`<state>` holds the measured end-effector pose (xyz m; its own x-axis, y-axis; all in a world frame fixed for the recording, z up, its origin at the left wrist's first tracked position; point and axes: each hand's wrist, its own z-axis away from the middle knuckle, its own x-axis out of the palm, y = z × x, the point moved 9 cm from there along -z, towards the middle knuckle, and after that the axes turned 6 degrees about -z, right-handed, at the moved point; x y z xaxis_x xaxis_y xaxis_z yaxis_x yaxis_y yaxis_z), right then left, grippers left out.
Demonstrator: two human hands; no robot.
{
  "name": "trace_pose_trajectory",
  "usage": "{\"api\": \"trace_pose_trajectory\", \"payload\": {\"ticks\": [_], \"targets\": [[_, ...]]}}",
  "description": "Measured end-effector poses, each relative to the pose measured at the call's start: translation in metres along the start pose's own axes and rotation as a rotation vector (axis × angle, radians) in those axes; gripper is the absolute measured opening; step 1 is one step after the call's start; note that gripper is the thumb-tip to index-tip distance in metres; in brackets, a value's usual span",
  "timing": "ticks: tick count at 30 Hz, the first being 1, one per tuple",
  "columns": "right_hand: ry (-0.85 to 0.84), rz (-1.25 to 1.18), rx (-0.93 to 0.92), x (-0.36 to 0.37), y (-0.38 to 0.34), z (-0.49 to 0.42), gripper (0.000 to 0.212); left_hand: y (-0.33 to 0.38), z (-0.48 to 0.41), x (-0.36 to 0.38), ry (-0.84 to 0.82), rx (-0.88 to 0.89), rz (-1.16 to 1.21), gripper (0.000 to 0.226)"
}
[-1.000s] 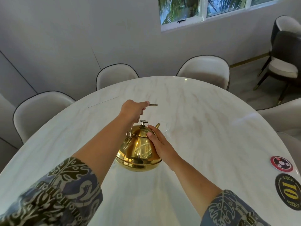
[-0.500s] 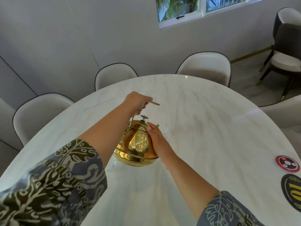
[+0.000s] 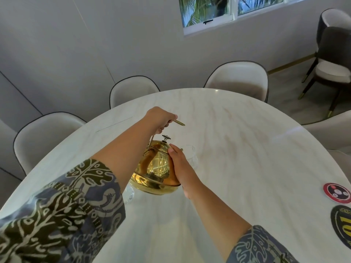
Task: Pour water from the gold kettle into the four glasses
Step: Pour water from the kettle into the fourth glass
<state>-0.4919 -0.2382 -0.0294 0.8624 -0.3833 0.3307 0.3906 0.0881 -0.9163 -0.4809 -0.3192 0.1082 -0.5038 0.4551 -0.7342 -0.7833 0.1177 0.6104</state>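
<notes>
The gold kettle (image 3: 155, 168) is lifted off the white marble table (image 3: 247, 149) and tipped away from me, spout toward a clear glass (image 3: 190, 156) just beyond it. My left hand (image 3: 160, 119) is shut around the kettle's top handle. My right hand (image 3: 179, 164) lies flat against the kettle's right side, steadying it. A second clear glass (image 3: 129, 193) stands below my left forearm, partly hidden. The spout tip and any water stream are hidden by my right hand. Other glasses are out of sight.
White padded chairs (image 3: 237, 78) ring the far side of the table. A red round disc (image 3: 337, 192) and a black oval number plaque (image 3: 341, 223) lie near the right edge. Dark chairs (image 3: 334, 59) stand at the far right by the wall.
The kettle has risen off the table and tilted further forward toward the far glass. Both hands moved up with it, and the near glass has come into view under my left arm.
</notes>
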Motion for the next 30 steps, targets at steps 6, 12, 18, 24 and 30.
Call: {"api": "trace_pose_trajectory", "payload": {"ticks": [6,12,18,24,30], "targets": [[0.003,0.012,0.016,0.004,0.005,-0.004,0.050,-0.004,-0.002,0.000,-0.002,-0.018,-0.011,0.030],[0.009,0.011,0.022,0.006,0.009,-0.006,0.050,-0.004,-0.003,0.000,-0.008,-0.018,-0.025,0.032],[0.013,0.002,0.038,0.006,0.008,-0.008,0.053,0.000,-0.004,0.000,-0.025,0.000,-0.044,0.035],[0.022,0.005,0.044,0.005,0.011,-0.011,0.058,0.004,-0.005,0.002,-0.031,0.007,-0.074,0.034],[0.023,-0.019,0.052,0.008,0.013,-0.016,0.060,0.008,-0.008,0.003,-0.036,0.008,-0.114,0.034]]}}
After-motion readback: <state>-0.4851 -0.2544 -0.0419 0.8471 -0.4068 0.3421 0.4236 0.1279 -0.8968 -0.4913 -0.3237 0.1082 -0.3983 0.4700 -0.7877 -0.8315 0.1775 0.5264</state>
